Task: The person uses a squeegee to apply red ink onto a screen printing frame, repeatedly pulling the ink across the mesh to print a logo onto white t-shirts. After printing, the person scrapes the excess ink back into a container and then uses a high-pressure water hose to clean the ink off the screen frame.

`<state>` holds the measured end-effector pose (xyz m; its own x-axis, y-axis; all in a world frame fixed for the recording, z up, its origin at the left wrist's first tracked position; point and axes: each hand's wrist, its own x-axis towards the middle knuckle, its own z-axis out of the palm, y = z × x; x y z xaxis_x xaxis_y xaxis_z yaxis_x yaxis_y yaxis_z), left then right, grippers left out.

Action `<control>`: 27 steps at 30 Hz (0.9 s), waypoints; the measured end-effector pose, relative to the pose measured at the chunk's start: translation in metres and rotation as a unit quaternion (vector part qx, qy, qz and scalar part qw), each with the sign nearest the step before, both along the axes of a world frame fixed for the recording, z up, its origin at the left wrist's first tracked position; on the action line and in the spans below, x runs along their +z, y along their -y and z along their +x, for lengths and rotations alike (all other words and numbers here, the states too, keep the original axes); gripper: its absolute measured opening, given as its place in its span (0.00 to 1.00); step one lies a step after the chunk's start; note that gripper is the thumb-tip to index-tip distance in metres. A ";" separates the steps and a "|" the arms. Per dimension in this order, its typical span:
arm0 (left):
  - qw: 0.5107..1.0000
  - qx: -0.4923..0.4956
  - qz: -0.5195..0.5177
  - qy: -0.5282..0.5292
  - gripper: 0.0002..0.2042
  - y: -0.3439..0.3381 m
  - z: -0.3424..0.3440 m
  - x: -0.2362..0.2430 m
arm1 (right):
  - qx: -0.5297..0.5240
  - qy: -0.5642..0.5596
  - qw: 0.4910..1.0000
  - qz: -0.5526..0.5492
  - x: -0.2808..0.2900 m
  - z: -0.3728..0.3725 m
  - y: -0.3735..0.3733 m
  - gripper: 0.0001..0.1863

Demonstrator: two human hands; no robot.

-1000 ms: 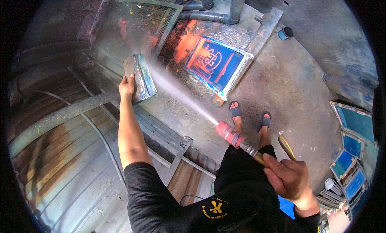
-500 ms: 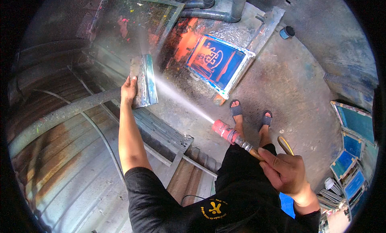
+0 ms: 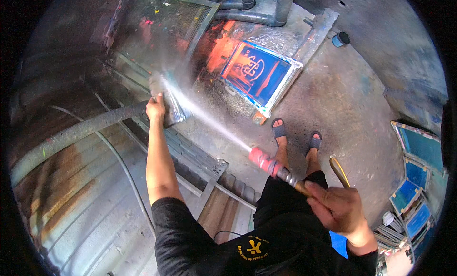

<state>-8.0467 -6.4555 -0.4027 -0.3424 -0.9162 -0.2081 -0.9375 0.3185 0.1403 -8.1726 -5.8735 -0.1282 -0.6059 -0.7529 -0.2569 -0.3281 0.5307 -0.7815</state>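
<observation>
My right hand (image 3: 335, 207) is closed round the rear of a spray nozzle (image 3: 266, 162) with a red head and a dark taped neck. A white jet of water leaves it toward the upper left. At arm's length my left hand (image 3: 155, 107) grips the edge of a flat squeegee-like blade (image 3: 173, 107), grey with a bluish strip. The jet strikes the blade's upper part, and mist blurs that end. A yellow-brown hose (image 3: 339, 171) loops behind my right hand.
A blue screen-printing frame (image 3: 259, 75) smeared with orange lies on the wet floor ahead. Grey pipes (image 3: 257, 16) and a mesh panel (image 3: 166, 19) stand beyond it. A small dark bucket (image 3: 340, 39) sits right. Several framed screens (image 3: 419, 219) lean at the right; corrugated metal sheeting (image 3: 95, 200) fills the left.
The blade in my left hand has shifted slightly right and tilted. The jet now hits its upper end, with more mist round it. The nozzle has moved only slightly.
</observation>
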 end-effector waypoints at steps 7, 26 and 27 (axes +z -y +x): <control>0.886 0.333 0.204 -0.248 0.40 0.047 0.015 -0.032 | 0.022 0.084 0.996 -0.004 0.028 -0.005 -0.015 0.23; 0.991 0.011 0.082 -0.101 0.29 0.019 -0.008 -0.010 | 0.053 0.015 0.998 0.008 0.023 -0.004 -0.031 0.25; 0.994 0.008 0.043 -0.103 0.29 0.009 -0.028 -0.010 | 0.042 0.011 0.999 0.015 0.022 -0.001 -0.030 0.25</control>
<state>-8.0744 -6.4641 -0.4130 -0.3706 -0.9039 -0.2134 -0.8912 0.2813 0.3559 -8.1741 -5.8436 -0.1060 -0.5343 -0.7928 -0.2933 -0.3548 0.5253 -0.7734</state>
